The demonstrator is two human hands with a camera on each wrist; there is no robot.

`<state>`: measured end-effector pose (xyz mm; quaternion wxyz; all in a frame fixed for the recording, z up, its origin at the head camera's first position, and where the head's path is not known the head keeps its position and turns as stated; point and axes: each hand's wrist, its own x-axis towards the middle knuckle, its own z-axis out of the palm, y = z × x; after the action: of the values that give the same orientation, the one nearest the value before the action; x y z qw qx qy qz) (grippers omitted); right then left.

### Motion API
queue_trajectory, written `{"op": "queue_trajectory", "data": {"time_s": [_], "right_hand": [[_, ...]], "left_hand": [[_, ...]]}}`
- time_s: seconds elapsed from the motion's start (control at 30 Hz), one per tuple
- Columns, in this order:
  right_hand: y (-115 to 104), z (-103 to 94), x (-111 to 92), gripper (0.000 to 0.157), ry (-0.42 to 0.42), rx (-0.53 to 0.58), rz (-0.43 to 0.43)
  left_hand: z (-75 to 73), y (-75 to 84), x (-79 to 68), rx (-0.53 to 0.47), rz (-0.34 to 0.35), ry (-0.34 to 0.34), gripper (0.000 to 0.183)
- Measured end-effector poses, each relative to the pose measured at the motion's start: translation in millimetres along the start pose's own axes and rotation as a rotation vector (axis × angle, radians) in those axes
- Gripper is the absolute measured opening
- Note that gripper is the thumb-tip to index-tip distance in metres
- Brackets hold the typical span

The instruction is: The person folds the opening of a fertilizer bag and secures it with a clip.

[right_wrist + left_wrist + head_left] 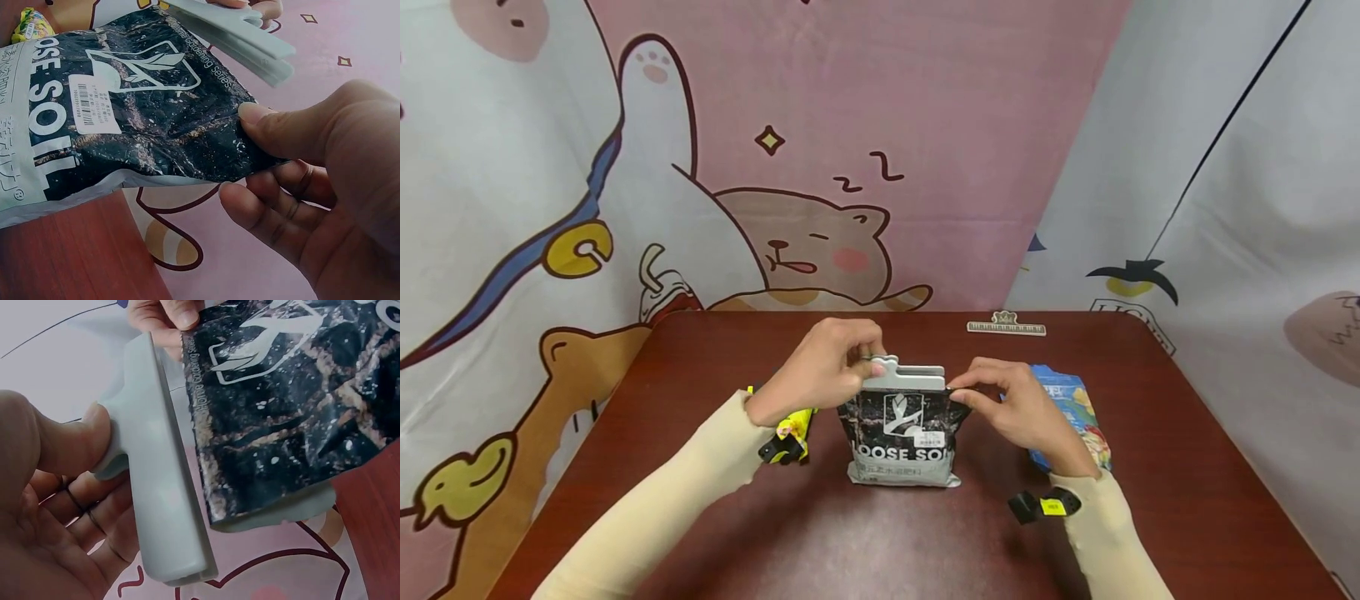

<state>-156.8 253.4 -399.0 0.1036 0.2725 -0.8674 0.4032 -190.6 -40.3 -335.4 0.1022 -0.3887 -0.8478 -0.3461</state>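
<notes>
A black and white bag of loose soil [901, 454] stands upright on the table. My left hand [823, 371] pinches the handles of a pale grey-green bag clip [917, 382] between thumb and fingers. In the left wrist view the long jaws of the clip [164, 469] lie along the top edge of the soil bag [281, 419], with a narrow gap beside it. My right hand [1022, 408] pinches the bag's top right corner. The right wrist view shows the thumb on the printed face of the bag [150, 119], fingers behind, and the clip [250, 40] beyond the top edge.
A yellow packet [797, 427] lies partly hidden behind the left wrist. Behind the right hand is a blue packet [1086, 412] with a colourful print. A flat ruler-like clip [1006, 327] lies near the back edge of the reddish-brown table [700, 517].
</notes>
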Motion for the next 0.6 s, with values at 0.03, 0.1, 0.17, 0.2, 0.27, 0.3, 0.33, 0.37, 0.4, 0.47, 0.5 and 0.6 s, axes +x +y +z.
{"op": "queue_trajectory", "data": {"time_s": [0.03, 0.1, 0.17, 0.2, 0.27, 0.3, 0.33, 0.37, 0.4, 0.47, 0.5, 0.6], "right_hand": [[0.1, -0.5, 0.1, 0.015, 0.000, 0.004, 0.001], [0.6, -1.5, 0.2, 0.014, -0.003, 0.010, 0.011], [0.5, -1.8, 0.4, 0.013, -0.007, 0.012, 0.025], [0.5, -2.0, 0.6, 0.012, -0.009, 0.011, 0.029], [0.3, -2.3, 0.7, 0.012, -0.011, 0.012, 0.040], [0.2, -2.6, 0.8, 0.012, -0.012, 0.012, 0.044], [0.0, -2.7, 0.9, 0.012, -0.012, 0.012, 0.048], [-0.2, -2.9, 1.0, 0.012, -0.013, 0.014, 0.052], [-0.3, -3.0, 1.0, 0.012, -0.014, 0.016, 0.056], [-0.3, -3.3, 1.0, 0.011, -0.015, 0.023, 0.063], [-0.3, -3.4, 1.0, 0.011, -0.016, 0.028, 0.065], [0.1, -3.5, 1.1, 0.011, -0.019, 0.050, 0.069]], "left_hand": [[1.3, 0.2, 0.4, 0.004, 0.004, -0.001, 0.023], [3.6, 0.0, 0.8, 0.009, 0.009, -0.002, 0.023], [5.6, -1.0, 0.4, 0.012, 0.011, -0.001, 0.023], [6.4, -1.3, 0.3, 0.014, 0.013, 0.000, 0.023], [7.8, -1.7, 0.2, 0.018, 0.017, 0.002, 0.023], [8.1, -1.5, 0.1, 0.017, 0.018, 0.003, 0.023], [8.5, -1.2, 0.1, 0.017, 0.017, 0.004, 0.023], [8.8, -0.8, 0.1, 0.018, 0.016, 0.005, 0.024], [9.2, -0.4, 0.2, 0.021, 0.016, 0.005, 0.024], [10.0, 0.9, 0.3, 0.025, 0.007, -0.001, 0.024], [10.5, 1.5, 0.3, 0.028, 0.001, -0.004, 0.024], [12.4, 2.5, 0.4, 0.032, -0.011, -0.015, 0.026]]}}
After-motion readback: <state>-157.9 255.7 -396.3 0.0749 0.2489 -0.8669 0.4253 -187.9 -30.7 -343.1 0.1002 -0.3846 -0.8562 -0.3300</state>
